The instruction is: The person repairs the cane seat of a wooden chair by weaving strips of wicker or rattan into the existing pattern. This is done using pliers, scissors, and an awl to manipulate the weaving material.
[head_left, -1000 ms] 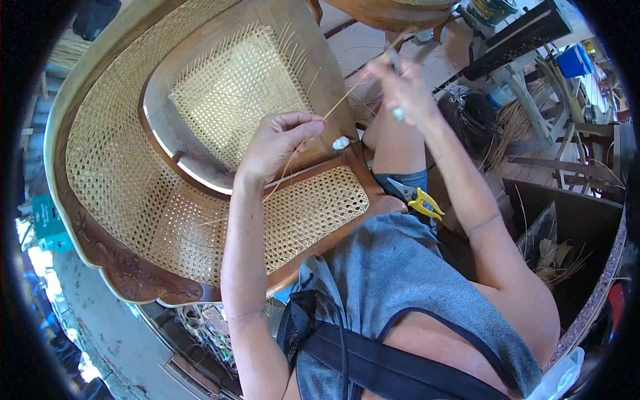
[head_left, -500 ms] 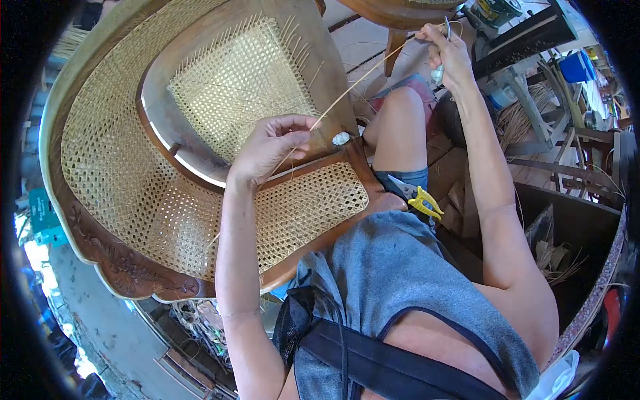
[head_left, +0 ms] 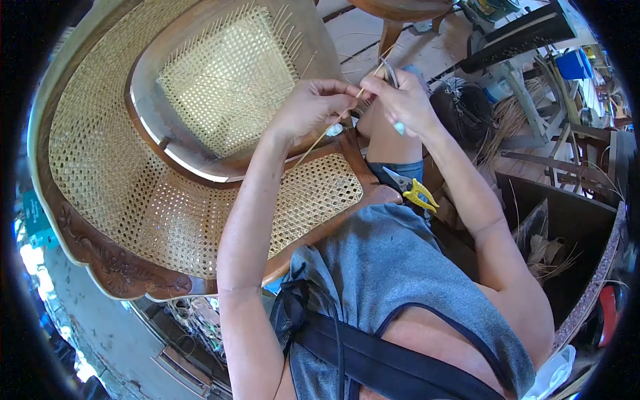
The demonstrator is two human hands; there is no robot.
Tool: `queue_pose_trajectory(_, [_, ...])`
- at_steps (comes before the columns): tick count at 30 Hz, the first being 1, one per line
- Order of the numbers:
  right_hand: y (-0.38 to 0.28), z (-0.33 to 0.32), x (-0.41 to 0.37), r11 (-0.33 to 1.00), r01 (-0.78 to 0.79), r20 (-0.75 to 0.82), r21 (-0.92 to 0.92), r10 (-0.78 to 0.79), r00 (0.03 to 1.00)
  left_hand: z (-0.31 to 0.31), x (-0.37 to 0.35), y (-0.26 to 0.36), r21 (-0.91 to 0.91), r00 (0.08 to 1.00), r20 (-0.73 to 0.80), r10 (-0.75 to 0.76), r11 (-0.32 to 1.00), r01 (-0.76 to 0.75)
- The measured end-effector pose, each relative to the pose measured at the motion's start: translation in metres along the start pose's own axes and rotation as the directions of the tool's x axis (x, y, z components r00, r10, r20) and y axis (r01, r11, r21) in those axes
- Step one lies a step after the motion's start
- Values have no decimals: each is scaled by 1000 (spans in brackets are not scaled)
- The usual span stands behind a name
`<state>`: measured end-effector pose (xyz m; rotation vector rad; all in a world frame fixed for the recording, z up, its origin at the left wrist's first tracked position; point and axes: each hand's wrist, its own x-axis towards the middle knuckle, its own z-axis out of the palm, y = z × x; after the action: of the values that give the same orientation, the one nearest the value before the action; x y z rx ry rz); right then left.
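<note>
My left hand (head_left: 317, 110) pinches a thin cane strand (head_left: 312, 148) between thumb and fingers. Close beside it, my right hand (head_left: 403, 100) is closed around a slim tool with a curved metal end (head_left: 391, 72) and a pale lower end, with the strand at its thumb and fingertips. The strand slants up through both hands, over a wooden chair (head_left: 107, 267). Its woven cane seat (head_left: 323, 190) lies below my left wrist. Behind, a second cane panel (head_left: 227, 80) has many loose strand ends along its edges. A white lump (head_left: 335, 130) is partly hidden behind my left hand.
Yellow-handled pruning shears (head_left: 420, 195) rest by my lap at the seat's right corner. Another wooden piece of furniture (head_left: 403, 10) stands at the top. To the right are a dark box (head_left: 573, 220) with cane scraps, bundled strands and a blue container (head_left: 575, 65).
My right hand has come down and left with the tool, close to my left hand. My left hand has moved slightly right and up. The strand between the hands is much shorter.
</note>
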<state>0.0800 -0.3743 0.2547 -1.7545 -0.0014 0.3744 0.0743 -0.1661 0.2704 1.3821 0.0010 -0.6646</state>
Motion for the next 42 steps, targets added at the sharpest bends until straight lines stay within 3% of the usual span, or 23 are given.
queue_pose_trajectory(1, [4, -3, 3, 1000, 1, -3, 1, -1, 1000, 0, -1, 0, 2, 1000, 2, 0, 1000, 0])
queue_pose_trajectory(3, [7, -17, 17, 976, 212, -167, 47, -202, 965, -5, -8, 2, 128, 998, -61, 1, 992, 7])
queue_pose_trajectory(6, [-7, -54, 32, 949, 262, -287, 174, -206, 936, -21, -33, 7, 244, 994, -108, 5, 970, 22])
queue_pose_trajectory(10, [-11, -85, 46, 920, 326, -336, 218, -243, 910, -44, -62, 6, 296, 989, -150, -6, 954, 50])
queue_pose_trajectory(14, [-15, -89, 50, 896, 394, -383, 204, -297, 875, -60, -77, 0, 214, 982, -189, -17, 975, 58])
queue_pose_trajectory(17, [-13, -86, 47, 880, 414, -380, 233, -310, 872, -64, -75, -1, 275, 992, -122, 4, 961, 30])
queue_pose_trajectory(18, [-14, -80, 42, 909, 351, -337, 226, -265, 903, -62, -69, -5, 601, 978, -140, 154, 798, -39])
queue_pose_trajectory(19, [-17, -71, 35, 933, 285, -296, 218, -215, 931, -56, -64, -2, 848, 948, -103, 301, 524, -74])
queue_pose_trajectory(20, [-21, -56, 27, 933, 283, -258, 224, -224, 940, -43, -52, 0, 852, 947, -89, 307, 516, -87])
queue_pose_trajectory(22, [-23, -32, 12, 963, 211, -134, 169, -190, 973, 4, -24, 13, 704, 850, -172, 498, 666, -247])
queue_pose_trajectory(23, [-26, -21, 6, 961, 216, -143, 175, -192, 971, 20, -15, 17, 710, 852, -161, 498, 658, -250])
queue_pose_trajectory(25, [-29, -11, -5, 968, 219, -50, 126, -214, 976, 43, 0, 20, 219, 909, -145, 391, 908, -356])
queue_pose_trajectory(26, [-27, -12, -7, 967, 219, -75, 128, -211, 975, 46, 0, 19, 222, 914, -121, 387, 908, -356])
queue_pose_trajectory(28, [-21, -18, -7, 963, 227, -51, 144, -222, 974, 44, -2, 16, 270, 936, -213, 280, 938, -219])
queue_pose_trajectory(30, [-23, -29, -6, 969, 227, -134, 100, -213, 968, 36, -6, 8, 318, 933, -193, 303, 919, -232])
queue_pose_trajectory(33, [-20, -54, 7, 958, 278, -195, 66, -261, 946, 30, -14, 1, 136, 955, -152, 255, 962, -235])
queue_pose_trajectory(37, [-24, -64, 8, 941, 317, -276, 119, -275, 921, 22, -21, -7, 142, 968, -130, 214, 970, -195])
queue_pose_trajectory(42, [-22, -66, 5, 917, 354, -292, 182, -294, 910, 5, -29, -21, 301, 971, -176, 159, 948, -101])
